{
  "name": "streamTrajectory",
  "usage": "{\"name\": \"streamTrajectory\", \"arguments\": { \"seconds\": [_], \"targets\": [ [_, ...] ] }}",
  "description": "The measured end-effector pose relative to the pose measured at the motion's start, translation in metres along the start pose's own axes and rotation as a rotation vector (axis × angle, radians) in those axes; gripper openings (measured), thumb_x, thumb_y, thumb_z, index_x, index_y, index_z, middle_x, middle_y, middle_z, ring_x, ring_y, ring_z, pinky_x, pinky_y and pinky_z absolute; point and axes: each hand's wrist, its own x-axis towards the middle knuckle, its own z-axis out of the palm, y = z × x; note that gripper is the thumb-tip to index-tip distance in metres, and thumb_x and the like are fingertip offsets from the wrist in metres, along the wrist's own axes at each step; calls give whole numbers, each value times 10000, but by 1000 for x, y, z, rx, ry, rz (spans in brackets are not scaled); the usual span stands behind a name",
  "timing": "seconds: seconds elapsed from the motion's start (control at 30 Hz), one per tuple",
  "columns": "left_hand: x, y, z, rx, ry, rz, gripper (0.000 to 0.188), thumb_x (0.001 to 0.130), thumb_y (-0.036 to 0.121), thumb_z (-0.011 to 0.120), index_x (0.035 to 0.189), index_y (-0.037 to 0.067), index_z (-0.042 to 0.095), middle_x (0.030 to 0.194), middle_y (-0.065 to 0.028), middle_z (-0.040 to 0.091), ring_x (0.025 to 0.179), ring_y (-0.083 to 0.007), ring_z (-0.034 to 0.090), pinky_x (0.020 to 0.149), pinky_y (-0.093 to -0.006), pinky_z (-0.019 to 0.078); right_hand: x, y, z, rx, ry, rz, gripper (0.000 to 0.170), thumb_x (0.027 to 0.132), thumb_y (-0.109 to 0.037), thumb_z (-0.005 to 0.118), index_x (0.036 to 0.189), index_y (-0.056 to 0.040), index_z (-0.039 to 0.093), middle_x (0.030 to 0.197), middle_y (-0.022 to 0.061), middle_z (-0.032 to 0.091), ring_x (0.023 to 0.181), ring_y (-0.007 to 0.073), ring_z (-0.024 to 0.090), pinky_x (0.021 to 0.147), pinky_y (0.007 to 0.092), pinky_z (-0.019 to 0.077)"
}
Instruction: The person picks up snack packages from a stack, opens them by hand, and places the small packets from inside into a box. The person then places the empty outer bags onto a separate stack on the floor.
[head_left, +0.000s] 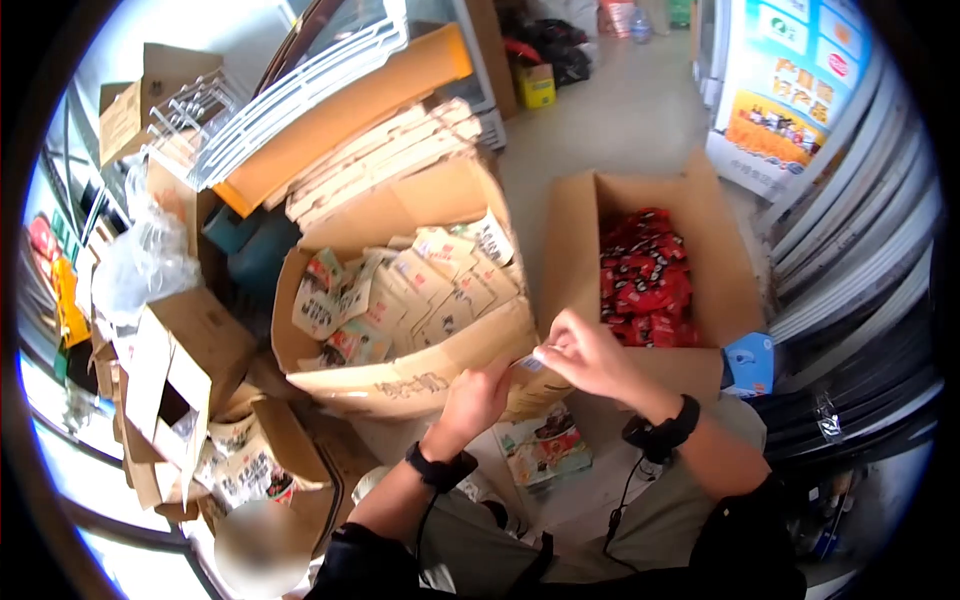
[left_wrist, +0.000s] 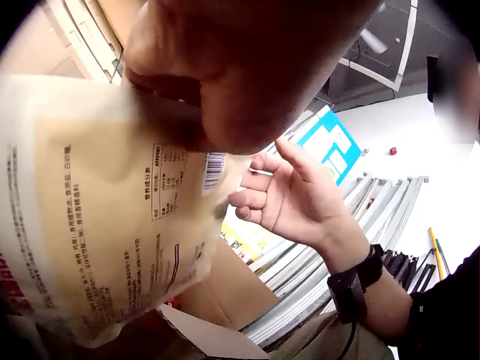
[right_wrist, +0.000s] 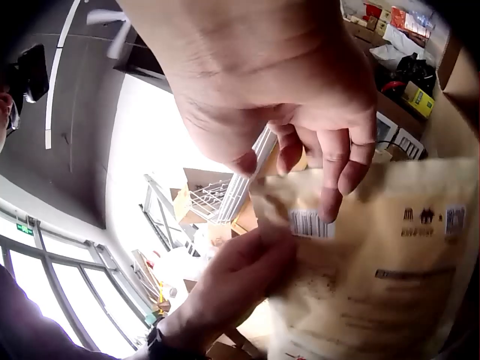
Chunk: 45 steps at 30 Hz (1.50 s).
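One packet (left_wrist: pixel 97 217) between two hands: edge pinched in the left hand (head_left: pixel 475 400), near loosely spread fingers of the right hand (head_left: pixel 592 360). Farther, two boxes: left box (head_left: pixel 410 382) with many pale bags (head_left: pixel 405 295), right box (head_left: pixel 572 245) with many red sachets (head_left: pixel 645 280).

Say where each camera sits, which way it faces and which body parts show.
Head: on the head, facing forward and down at left hand, right hand and open cartons; forearms and trousers show.
Left wrist: on that wrist, facing the printed side of the held pouch; left hand close up, right hand and sleeve beyond.
Right wrist: on that wrist, facing the pouch past the right hand; the left hand grips it.
Shared by both wrist views: the pouch's barcode and both hands.
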Motion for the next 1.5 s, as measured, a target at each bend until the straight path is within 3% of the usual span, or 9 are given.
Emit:
{"name": "streamTrajectory", "arguments": {
  "seconds": [0.07, 0.23, 0.33, 0.5, 0.6, 0.7, 1.07, 1.13, 1.5],
  "targets": [
    [-3, -9, 0, -29, -87, 19, 159, 891, 93, 578, 1030, 28, 618, 778, -242, 630, 763, -421, 626, 659, -457, 501, 1, -10, -4, -245, -36, -76, 398, 849, -197, 706, 1135, -13, 501, 773, 127, 672, 634, 143, 636, 582, 290, 486],
    [-7, 4, -8, -103, -247, -101, 259, 881, 97, 605, 1105, 5, 512, 878, -235, 655, 811, -418, 637, 676, -439, 509, 4, -1, 0, -308, -184, -112, 191, 894, -177, 615, 887, 14, 610, 653, 157, 567, 548, 186, 509, 545, 335, 428],
    [-4, 9, -11, -169, -276, -101, 251, 877, 99, 617, 1087, -6, 527, 893, -237, 655, 822, -412, 643, 678, -434, 512, 1, -9, -3, -249, -241, -62, 210, 908, -205, 588, 868, 1, 604, 682, 164, 577, 589, 275, 556, 581, 374, 439],
    [7, 8, -10, -235, -282, -73, 116, 906, 100, 593, 954, -5, 585, 781, -176, 621, 665, -319, 582, 619, -354, 469, -7, -13, -8, -177, -212, -30, 208, 920, -198, 571, 873, 2, 601, 665, 148, 562, 571, 258, 525, 576, 356, 429],
    [8, 7, -6, -222, -248, 19, 103, 905, 96, 592, 904, -7, 597, 759, -182, 603, 665, -320, 583, 615, -368, 463, -8, -6, -8, -227, -188, -37, 167, 902, -143, 595, 881, 22, 603, 642, 138, 543, 541, 149, 463, 531, 302, 401],
    [5, 12, 1, -200, -175, 37, 116, 885, 117, 593, 833, 14, 589, 771, -188, 610, 740, -399, 587, 649, -450, 465, -7, -2, -9, -286, -228, -82, 158, 887, -140, 604, 874, 16, 620, 693, 183, 586, 557, 291, 513, 563, 358, 428],
    [-1, 7, 12, -203, -226, 136, 234, 924, 132, 585, 767, -29, 519, 704, -172, 534, 659, -364, 537, 608, -418, 433, 0, -3, -8, -316, -361, -248, 189, 893, -139, 589, 801, 26, 597, 714, 192, 569, 574, 324, 482, 557, 372, 421],
    [0, 9, 12, -277, -234, 205, 235, 931, 124, 570, 767, -36, 519, 720, -172, 538, 671, -365, 544, 620, -427, 437, 1, -12, -10, -308, -410, -78, 228, 900, -164, 590, 775, 26, 591, 688, 198, 561, 560, 328, 441, 554, 374, 420],
    [-5, 16, 19, -323, -161, 57, 106, 890, 107, 587, 844, 12, 592, 765, -156, 575, 722, -366, 591, 625, -442, 476, 2, -1, 1, -126, -322, -27, 236, 913, -178, 582, 787, 21, 597, 606, 77, 519, 545, 128, 441, 516, 299, 368]
  ]
}}
